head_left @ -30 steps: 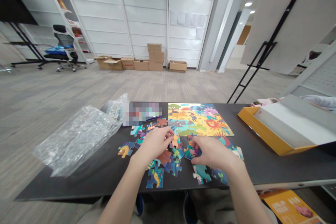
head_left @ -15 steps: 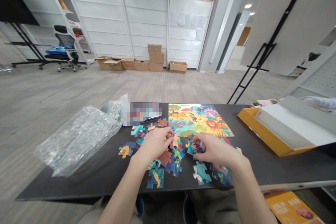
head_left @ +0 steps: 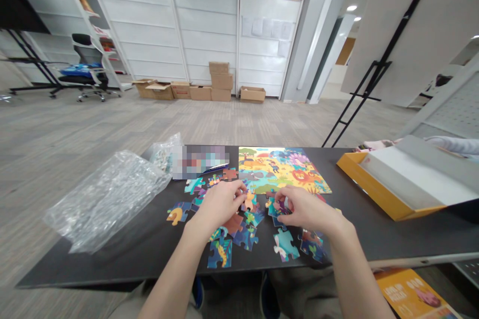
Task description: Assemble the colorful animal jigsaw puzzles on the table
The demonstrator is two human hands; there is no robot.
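Observation:
My left hand is closed, its thumb and bent fingers at the edge of a puzzle piece with an orange animal on it. My right hand pinches a dark teal and purple puzzle piece between thumb and fingers. Several loose pieces lie around both hands. A yellow dinosaur-like piece is near the front edge, and a teal piece lies below my right hand. To the left sits a piece with an orange shape. Behind my hands lies a colourful animal picture.
Crumpled clear plastic wrap covers the left of the black table. A blurred printed item lies at the back. An open yellow box with a white inside stands at the right. Below the table edge shows an orange package.
The whole view has shifted slightly left. Both hands stay in nearly the same place over the pieces, with only small finger movement on the right.

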